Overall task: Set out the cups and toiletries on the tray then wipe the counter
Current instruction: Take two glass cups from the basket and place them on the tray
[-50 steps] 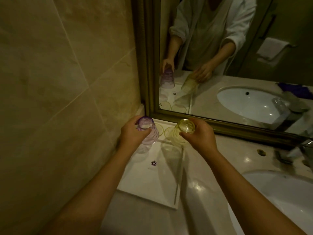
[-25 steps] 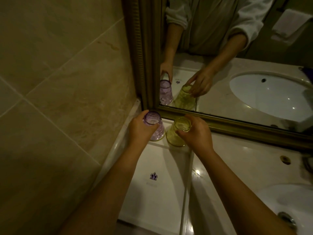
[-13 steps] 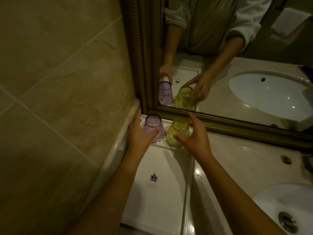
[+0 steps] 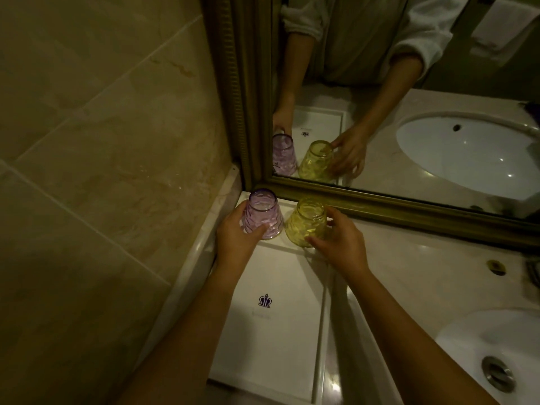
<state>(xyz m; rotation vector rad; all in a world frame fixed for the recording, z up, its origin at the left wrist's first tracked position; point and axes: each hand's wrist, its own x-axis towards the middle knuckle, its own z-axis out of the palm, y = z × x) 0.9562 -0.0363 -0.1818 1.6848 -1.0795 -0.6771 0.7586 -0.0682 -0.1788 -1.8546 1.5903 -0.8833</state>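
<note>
Both forearms enter from the bottom of the frame and reach up toward the center. Between them lies the white tray (image 4: 277,346), flat on the marble counter (image 4: 423,273), with a small purple crown logo (image 4: 265,301) printed mid-tray. The tray's left edge runs along the raised counter lip next to the tiled wall (image 4: 102,141); its far end sits just short of the mirror frame (image 4: 380,204).

Lower right of the frame: white sink basin (image 4: 496,340) with its metal drain (image 4: 496,373). An oval brass-coloured fitting (image 4: 496,266) sits in the counter above it.

Center of the frame, far end of the tray: two patterned glass cups standing upside down, side by side, touching or nearly so. Left hand (image 4: 236,232) grips the purple cup (image 4: 263,216), thumb across the near side, fingers wrapped round the left. Right hand (image 4: 342,244) grips the yellow cup (image 4: 306,222), thumb at the near lower wall, fingers curled round the right side. Both cups look seated on the tray; can't confirm the rims are fully down.

Upper right: the mirror (image 4: 409,112) reflects both cups, both hands, the tray, the basin, rolled white sleeves and a white towel on a dark door.
</note>
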